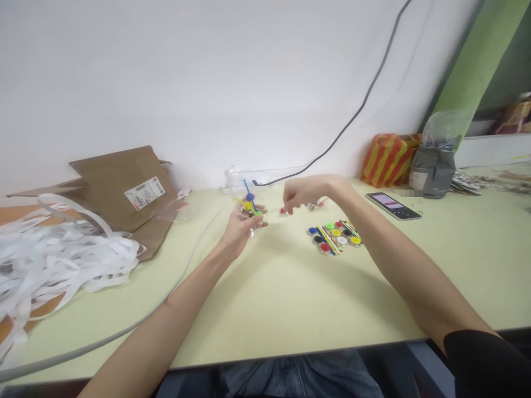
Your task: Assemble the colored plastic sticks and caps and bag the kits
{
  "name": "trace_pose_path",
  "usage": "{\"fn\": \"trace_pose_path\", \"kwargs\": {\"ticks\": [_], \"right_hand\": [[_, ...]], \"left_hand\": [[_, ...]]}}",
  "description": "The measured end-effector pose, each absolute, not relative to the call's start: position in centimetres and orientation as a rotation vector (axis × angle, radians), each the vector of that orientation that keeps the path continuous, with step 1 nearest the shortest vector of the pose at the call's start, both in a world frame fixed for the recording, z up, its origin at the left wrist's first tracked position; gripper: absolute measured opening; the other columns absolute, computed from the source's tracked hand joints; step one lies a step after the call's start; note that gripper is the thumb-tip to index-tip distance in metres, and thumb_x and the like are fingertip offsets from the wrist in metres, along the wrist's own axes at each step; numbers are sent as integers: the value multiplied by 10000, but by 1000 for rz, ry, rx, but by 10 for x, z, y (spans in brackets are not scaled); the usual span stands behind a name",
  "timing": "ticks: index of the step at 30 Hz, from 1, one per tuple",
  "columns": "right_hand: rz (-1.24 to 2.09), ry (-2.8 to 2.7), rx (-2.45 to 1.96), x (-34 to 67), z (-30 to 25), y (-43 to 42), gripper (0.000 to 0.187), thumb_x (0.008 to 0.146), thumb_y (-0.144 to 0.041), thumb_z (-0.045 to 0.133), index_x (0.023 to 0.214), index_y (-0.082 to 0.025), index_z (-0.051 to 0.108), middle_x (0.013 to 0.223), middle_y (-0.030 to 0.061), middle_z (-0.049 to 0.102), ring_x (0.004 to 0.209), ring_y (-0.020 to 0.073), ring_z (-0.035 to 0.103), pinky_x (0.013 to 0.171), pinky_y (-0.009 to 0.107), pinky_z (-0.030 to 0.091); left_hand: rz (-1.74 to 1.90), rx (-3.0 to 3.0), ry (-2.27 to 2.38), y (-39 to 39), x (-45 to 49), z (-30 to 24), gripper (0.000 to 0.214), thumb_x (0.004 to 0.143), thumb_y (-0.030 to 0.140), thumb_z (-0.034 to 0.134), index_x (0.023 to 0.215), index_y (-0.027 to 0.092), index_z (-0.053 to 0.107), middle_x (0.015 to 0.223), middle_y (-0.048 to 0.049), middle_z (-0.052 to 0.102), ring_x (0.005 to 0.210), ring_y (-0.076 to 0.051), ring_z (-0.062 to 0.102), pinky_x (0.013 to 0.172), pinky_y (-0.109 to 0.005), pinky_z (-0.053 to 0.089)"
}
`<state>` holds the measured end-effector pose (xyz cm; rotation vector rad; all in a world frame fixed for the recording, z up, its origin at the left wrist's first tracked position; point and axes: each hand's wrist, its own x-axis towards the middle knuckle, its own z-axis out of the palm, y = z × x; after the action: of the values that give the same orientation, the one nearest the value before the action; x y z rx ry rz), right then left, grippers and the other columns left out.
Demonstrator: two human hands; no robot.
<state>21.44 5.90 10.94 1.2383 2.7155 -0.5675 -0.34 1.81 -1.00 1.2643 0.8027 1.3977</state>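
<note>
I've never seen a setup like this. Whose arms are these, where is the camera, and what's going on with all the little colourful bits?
There is no machine here: these are a person's own bare arms, seen by a camera worn on the head, looking forward and down. The left hand holds some colourful pieces, blue, yellow and green. The right hand is over the table, with something red by its fingertips; whether it is gripped is unclear. Nearer the right forearm lie coloured discs and thin sticks. A phone lies further right; cardboard and tangled white strips fill the left.
</note>
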Motion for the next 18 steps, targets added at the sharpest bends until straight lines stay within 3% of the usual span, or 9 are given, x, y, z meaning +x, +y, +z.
{"fn": "trace_pose_path", "kwargs": {"ticks": [4, 8, 13, 18], "right_hand": [[-216, 2972, 1537, 236, 128, 57, 229, 918, -306, 575, 901, -150, 741, 930, 116, 714, 790, 201, 598, 669, 306, 370], [-57, 3294, 1625, 234, 137, 44, 259, 952, -305, 531, 947, -149, 739, 903, 108, 695, 808, 200, 576, 702, 314, 354], [-134, 3347, 1588, 222, 140, 28, 182, 883, -288, 628, 869, -145, 739, 822, 76, 666, 754, 179, 546, 675, 331, 363], [-456, 3379, 1183, 208, 141, 17, 102, 854, -236, 650, 821, -174, 724, 797, 46, 695, 744, 172, 585, 658, 314, 417]], "left_hand": [[1306, 1275, 783, 17, -3, -14, 648, 636, 226, 882, 1197, 245, 556, 1177, -76, 663, 1154, -289, 630, 839, -444, 596], [1108, 1328, 752, 11, -1, -11, 715, 689, 244, 867, 1305, 245, 502, 1162, -111, 680, 1119, -319, 665, 758, -405, 614], [890, 1367, 714, 0, 2, -4, 733, 718, 230, 853, 1363, 236, 504, 1125, -134, 701, 1110, -350, 679, 746, -386, 608], [848, 1372, 612, -2, 2, -2, 737, 740, 220, 829, 1399, 285, 506, 1102, -101, 694, 1107, -337, 672, 763, -404, 601]]}}
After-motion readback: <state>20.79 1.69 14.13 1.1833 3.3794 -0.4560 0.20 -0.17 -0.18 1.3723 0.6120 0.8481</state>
